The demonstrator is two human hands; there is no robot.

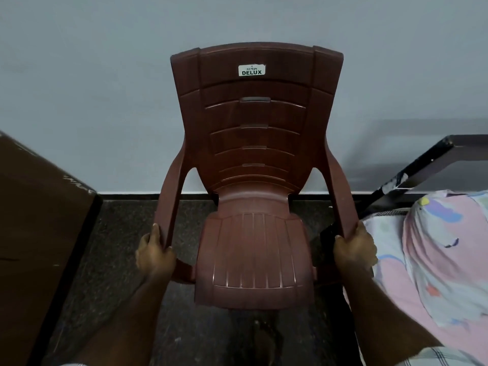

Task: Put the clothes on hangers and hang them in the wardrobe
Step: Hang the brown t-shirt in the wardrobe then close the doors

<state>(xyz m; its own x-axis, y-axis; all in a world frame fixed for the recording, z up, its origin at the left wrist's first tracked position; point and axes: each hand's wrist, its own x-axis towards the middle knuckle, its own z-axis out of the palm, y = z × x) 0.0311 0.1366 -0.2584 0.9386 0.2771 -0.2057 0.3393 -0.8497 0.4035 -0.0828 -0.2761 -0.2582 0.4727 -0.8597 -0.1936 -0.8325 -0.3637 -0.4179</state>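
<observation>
Both hands, left hand (154, 256) and right hand (355, 247), grip the chair (254, 260) armrests, seemingly between cabinet (39, 207) and bed (435, 247).

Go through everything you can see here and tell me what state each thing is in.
Brown plastic armchair: upright, seat bare, facing the person.
Left hand: grips the left armrest.
Right hand: grips the right armrest.
Pink and blue patterned bedding: rumpled, beside the chair.
</observation>
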